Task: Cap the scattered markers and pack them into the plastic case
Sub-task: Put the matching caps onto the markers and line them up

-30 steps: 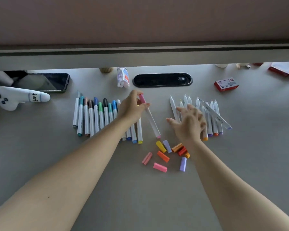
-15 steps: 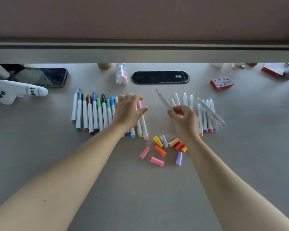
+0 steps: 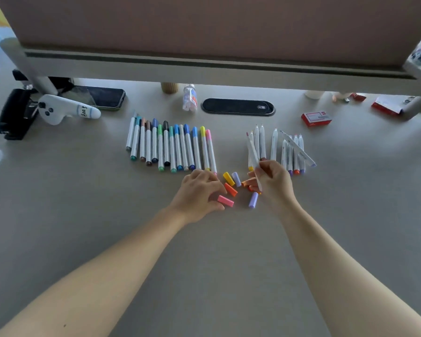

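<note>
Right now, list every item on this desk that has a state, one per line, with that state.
Capped marker row: caps on, lying side by side.
Uncapped markers: tips bare, lying on the desk.
Held marker: uncapped, gripped by right hand.
Pink cap: off, lying loose, left hand fingertips at it.
Other loose caps: off, scattered.
Phone: screen dark.

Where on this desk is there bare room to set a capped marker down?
Bare desk lies between the forearms, below the loose caps, and between the capped row and uncapped markers. Around both hands it is crowded.
</note>
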The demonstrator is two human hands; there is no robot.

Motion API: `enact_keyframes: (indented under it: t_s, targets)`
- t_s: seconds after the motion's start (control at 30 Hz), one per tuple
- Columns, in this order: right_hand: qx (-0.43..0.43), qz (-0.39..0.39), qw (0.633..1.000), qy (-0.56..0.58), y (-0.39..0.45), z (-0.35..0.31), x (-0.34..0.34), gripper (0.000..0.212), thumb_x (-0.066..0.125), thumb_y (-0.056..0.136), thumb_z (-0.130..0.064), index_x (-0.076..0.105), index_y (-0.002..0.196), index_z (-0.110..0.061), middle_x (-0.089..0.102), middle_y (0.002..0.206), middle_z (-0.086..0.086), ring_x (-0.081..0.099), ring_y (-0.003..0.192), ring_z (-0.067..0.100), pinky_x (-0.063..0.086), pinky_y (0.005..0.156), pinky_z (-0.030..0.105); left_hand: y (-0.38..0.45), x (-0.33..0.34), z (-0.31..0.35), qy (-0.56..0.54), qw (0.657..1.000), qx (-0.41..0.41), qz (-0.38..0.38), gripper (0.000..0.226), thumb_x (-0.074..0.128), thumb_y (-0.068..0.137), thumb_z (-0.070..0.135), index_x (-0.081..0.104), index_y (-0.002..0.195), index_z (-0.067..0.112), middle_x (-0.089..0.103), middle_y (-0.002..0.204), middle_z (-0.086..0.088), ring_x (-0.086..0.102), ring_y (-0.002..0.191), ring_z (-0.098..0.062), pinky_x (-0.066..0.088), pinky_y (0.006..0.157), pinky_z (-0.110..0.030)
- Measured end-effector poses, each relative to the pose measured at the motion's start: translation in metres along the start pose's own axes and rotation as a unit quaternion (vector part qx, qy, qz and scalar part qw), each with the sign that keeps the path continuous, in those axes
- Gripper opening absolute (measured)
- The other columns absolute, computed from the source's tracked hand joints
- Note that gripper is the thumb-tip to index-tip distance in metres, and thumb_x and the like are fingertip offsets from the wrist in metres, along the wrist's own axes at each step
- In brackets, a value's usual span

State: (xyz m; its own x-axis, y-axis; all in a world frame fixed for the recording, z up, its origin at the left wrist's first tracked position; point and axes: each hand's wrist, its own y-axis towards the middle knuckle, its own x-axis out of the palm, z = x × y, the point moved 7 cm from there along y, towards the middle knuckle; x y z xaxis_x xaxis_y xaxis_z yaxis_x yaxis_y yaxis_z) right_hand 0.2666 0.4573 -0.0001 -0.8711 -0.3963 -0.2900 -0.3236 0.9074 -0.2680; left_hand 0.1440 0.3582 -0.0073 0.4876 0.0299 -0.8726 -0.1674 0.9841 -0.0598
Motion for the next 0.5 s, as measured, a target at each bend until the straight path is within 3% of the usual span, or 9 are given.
enact_keyframes:
  t_s: [0.07,0.17,0.27,0.4,0.5]
  targets:
    - [-0.002,0.000,1.000,-0.002,-0.005,0.001,-0.004,0.012,0.043,0.094,-0.004,0.053,0.099,-0.005,0.060,0.073,0.002,0.061,0.068,0.022,0.053,0.072,0.033,-0.002,0.005,0.006,0.042,0.999,0.009,-0.003,0.034,0.061,0.082,0.035,0.061,0.114,0.022,0.047,0.126,0.002,0.030,0.125,-0.018,0.019,0.102,-0.029]
    - [-0.018,-0.005,1.000,-0.012,-0.013,0.001,-0.008,0.014,0.042,0.093,-0.003,0.055,0.100,-0.002,0.063,0.078,0.008,0.061,0.057,0.005,0.050,0.059,0.014,-0.004,0.009,0.008,0.070,0.997,0.005,0.014,0.031,0.058,0.085,0.035,0.063,0.110,0.017,0.049,0.124,0.000,0.032,0.124,-0.019,0.021,0.101,-0.030]
    - [-0.042,-0.001,0.998,-0.036,-0.019,0.000,-0.014,0.007,0.048,0.091,-0.004,0.054,0.092,-0.008,0.061,0.069,-0.002,0.058,0.049,-0.006,0.044,0.053,0.007,-0.006,0.006,0.011,0.080,0.996,0.007,0.029,0.028,0.057,0.086,0.034,0.062,0.105,0.015,0.054,0.117,0.001,0.038,0.118,-0.019,0.023,0.097,-0.029]
    - [-0.047,-0.003,0.998,-0.047,-0.025,-0.005,-0.019,0.014,0.054,0.085,0.002,0.053,0.083,-0.012,0.057,0.067,-0.005,0.053,0.046,-0.013,0.036,0.047,0.001,-0.003,-0.015,0.010,-0.052,0.994,-0.035,0.090,0.023,0.064,0.082,0.028,0.065,0.093,0.008,0.068,0.095,-0.007,0.057,0.098,-0.025,0.033,0.086,-0.029]
    - [-0.048,-0.004,0.997,-0.058,-0.028,-0.012,-0.020,0.020,0.055,0.083,0.002,0.051,0.078,-0.016,0.055,0.070,-0.005,0.053,0.049,-0.010,0.035,0.045,0.001,-0.001,-0.028,0.004,-0.225,0.966,-0.079,0.104,0.022,0.068,0.080,0.020,0.062,0.095,0.005,0.062,0.078,-0.002,0.059,0.080,-0.024,0.046,0.078,-0.032]
